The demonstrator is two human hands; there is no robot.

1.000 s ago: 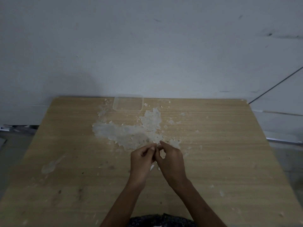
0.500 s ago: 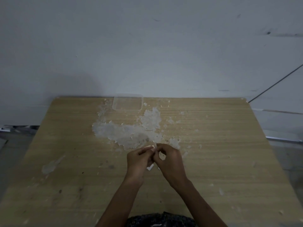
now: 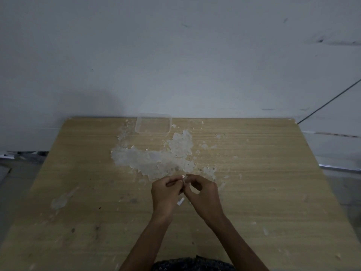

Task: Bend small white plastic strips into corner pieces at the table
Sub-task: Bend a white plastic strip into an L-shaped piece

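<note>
My left hand (image 3: 166,194) and my right hand (image 3: 203,196) meet fingertip to fingertip over the middle of the wooden table (image 3: 263,192). Between thumbs and forefingers they pinch one small white plastic strip (image 3: 183,176), only its top end showing above the fingers. A second white strip (image 3: 180,201) lies on the table just below, between the two palms. A broad heap of white plastic strips (image 3: 148,161) spreads across the table right behind the hands.
A clear plastic container (image 3: 153,123) stands at the table's far edge against the white wall. Loose white bits lie scattered around the heap and towards the right. A pale smear (image 3: 60,200) marks the table at the left. Dark patterned clothing shows at the bottom edge.
Both hands have stayed together in the same spot, drawing slightly towards me and working the strip; the strip's end now pokes up above the fingertips.
</note>
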